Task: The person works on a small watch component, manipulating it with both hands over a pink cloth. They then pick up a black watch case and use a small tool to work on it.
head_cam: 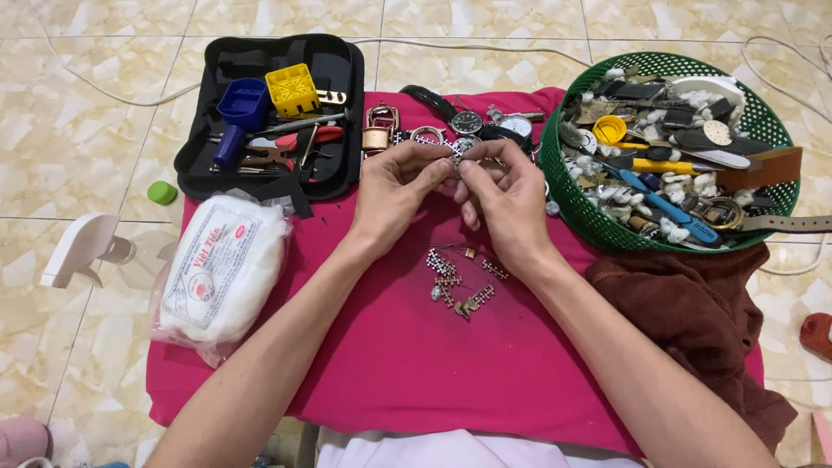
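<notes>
Watch-band piece (457,161): small, metal, pinched between the fingertips of both hands above the far half of the pink cloth (390,347); details too small to tell.
Left hand (394,189): fingers curled in, thumb and forefinger tips closed on the band piece from its left side.
Right hand (507,204): fingers bent, thumb and forefinger tips closed on the same piece from its right side; fingertips of the two hands almost touching.
Loose links (455,282): several short metal band segments scattered on the pink cloth, just nearer than the hands, between the two forearms.
Watches (468,123): a few watch heads and straps at the far edge of the pink cloth, just beyond the hands.
Padlock (378,132): brass-coloured, at the far edge of the pink cloth, left of the watches.
Tool case (273,117): black, open, overlapping the far left corner of the pink cloth; holding a blue cup-shaped tool (238,108), a yellow square block (292,89), pliers and screwdrivers.
Cotton pack (221,273): white, in clear wrap, on the left edge of the pink cloth.
Green basket (576,208): round, on the far right corner of the pink cloth, heaped with watch parts, straps and cotton tufts.
Brown rag (693,321): crumpled on the right edge of the pink cloth, near side of the basket.
Green cap (161,192): on the tiled floor, left of the pink cloth.
</notes>
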